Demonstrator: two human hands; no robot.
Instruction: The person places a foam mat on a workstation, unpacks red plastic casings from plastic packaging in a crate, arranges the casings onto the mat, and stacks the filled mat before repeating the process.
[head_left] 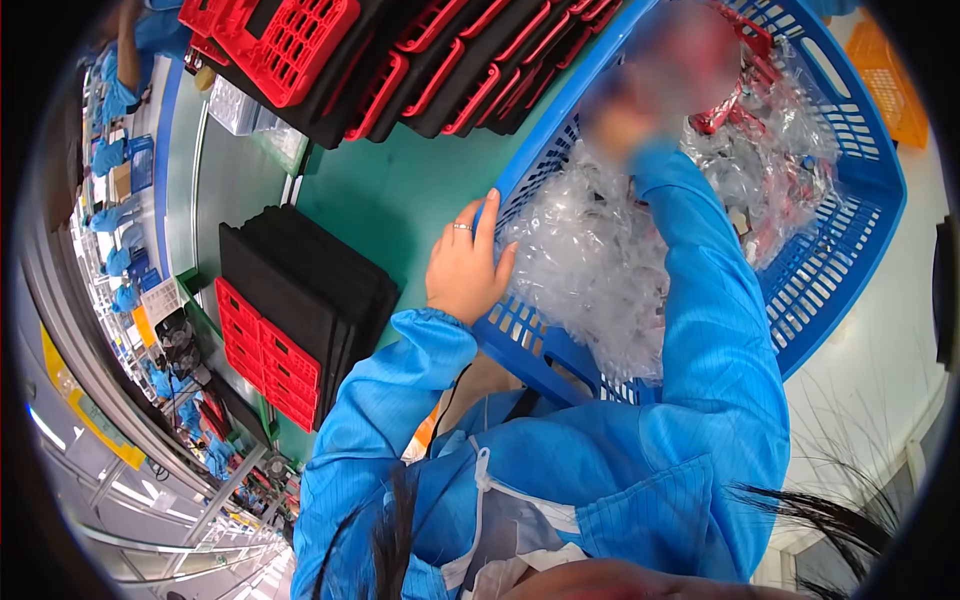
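Observation:
A blue plastic basket [868, 170] with slotted walls stands tilted in my view at the right. Crumpled clear plastic bags [590, 250] fill much of it, with red pieces [745, 115] among them toward the far end. My left hand [468, 262] holds the near left rim, fingers over the edge and thumb on the inner side. Inside the basket's far part reaches my right hand [625, 125]. It is blurred, beside a smeared red and dark patch, so its fingers and anything in them cannot be made out.
Black slabs with red grid frames [290, 60] line the back of the green table [350, 190]. Another black stack with a red grid frame [268, 350] lies at the left. An orange crate [885, 85] sits beyond the basket. People in blue work farther left.

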